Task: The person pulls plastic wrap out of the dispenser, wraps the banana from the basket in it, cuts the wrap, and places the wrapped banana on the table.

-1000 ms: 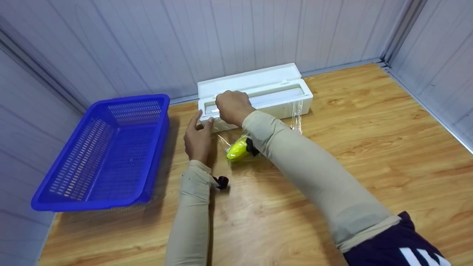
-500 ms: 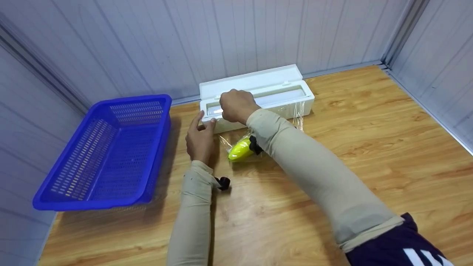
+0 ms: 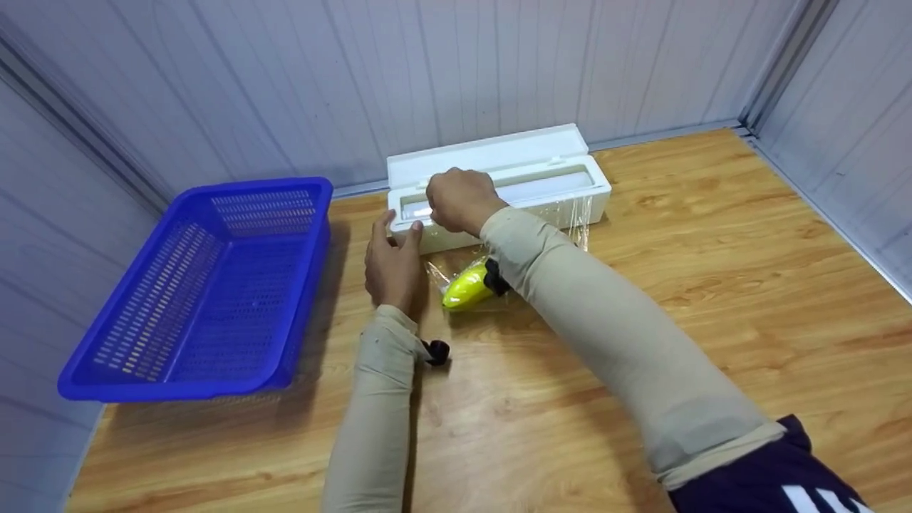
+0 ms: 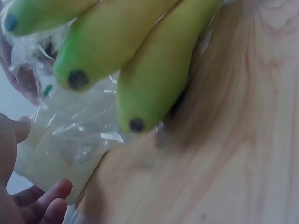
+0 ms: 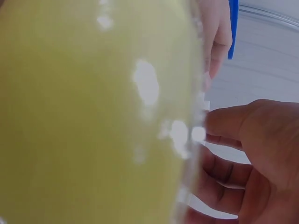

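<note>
A white cling film dispenser lies along the back wall with its lid raised, showing a pale roll inside. My left hand holds its left end, thumb at the front and fingers round the corner. On the front rim my right hand has its fingers curled; the small part they pinch is hidden. Clear cling film drapes from the rim to the table. A film-covered bunch of yellow-green bananas lies in front, partly behind the right wrist. The left wrist view shows the dark tips of the bananas close up.
To the left stands a blue perforated plastic basket. Ribbed white wall panels close off the back and both sides of the wooden table. A small black wrist camera juts out beside the left sleeve.
The head view shifts slightly, so everything sits a little farther right. Against the dispenser, the right hand moves very slightly right at most. Both hands keep their places on it.
</note>
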The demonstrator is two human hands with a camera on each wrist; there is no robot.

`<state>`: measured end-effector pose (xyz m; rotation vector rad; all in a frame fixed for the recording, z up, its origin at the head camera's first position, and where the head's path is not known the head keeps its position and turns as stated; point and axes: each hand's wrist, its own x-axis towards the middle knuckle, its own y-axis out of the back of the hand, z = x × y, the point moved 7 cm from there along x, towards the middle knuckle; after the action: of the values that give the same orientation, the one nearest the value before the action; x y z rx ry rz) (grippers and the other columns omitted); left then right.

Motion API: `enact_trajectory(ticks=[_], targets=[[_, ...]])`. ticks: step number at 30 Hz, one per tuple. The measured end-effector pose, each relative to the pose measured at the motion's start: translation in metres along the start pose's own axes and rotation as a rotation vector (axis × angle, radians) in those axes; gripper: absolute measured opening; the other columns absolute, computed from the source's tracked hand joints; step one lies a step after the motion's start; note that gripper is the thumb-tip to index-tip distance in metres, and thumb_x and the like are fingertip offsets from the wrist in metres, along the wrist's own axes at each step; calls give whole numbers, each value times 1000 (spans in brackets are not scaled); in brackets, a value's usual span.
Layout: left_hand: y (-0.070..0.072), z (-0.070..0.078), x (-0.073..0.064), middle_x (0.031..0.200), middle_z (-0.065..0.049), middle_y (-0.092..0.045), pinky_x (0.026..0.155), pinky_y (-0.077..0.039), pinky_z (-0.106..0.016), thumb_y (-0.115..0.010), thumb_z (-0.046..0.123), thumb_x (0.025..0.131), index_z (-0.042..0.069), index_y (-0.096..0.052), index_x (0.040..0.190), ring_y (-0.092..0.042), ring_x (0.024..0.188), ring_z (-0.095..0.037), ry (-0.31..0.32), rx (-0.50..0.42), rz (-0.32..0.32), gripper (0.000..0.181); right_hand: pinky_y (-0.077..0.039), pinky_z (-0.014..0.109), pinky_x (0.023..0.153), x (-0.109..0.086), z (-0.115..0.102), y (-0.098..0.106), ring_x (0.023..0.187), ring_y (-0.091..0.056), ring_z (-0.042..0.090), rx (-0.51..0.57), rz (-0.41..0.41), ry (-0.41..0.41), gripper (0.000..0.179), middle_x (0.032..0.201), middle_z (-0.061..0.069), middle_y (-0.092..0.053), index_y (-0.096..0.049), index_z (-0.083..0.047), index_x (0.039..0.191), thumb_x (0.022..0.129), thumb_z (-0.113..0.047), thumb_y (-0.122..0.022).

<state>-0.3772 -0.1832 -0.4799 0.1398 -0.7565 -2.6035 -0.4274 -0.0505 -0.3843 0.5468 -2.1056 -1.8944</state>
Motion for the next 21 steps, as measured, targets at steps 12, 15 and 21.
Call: enact_trajectory(ticks=[12,15,21], targets=[[1,-1,0,115,3,-65,84,-44,-47,-64,62,90,43,-50,141,-59,105,-18,-12,-11,9,57,-56,42,62,-4,1,-1,72,-58,20,30,-14,-114,9,84,4,-66,-67,-13,85,92,-17,-63],[1,-1,1,114,3,-66,83,-44,-46,-64,62,89,43,-51,141,-59,103,-18,-10,-24,8,57,-55,42,62,-4,4,-1,74,-59,22,56,-14,-139,8,86,6,-65,-64,-13,82,90,-15,-63],[2,-1,2,113,4,-66,84,-43,-45,-65,62,89,43,-51,141,-59,103,-17,-5,-36,6,57,-54,42,63,-4,10,1,73,-56,21,75,-30,-141,13,84,5,-64,-58,-14,76,89,-12,-60]])
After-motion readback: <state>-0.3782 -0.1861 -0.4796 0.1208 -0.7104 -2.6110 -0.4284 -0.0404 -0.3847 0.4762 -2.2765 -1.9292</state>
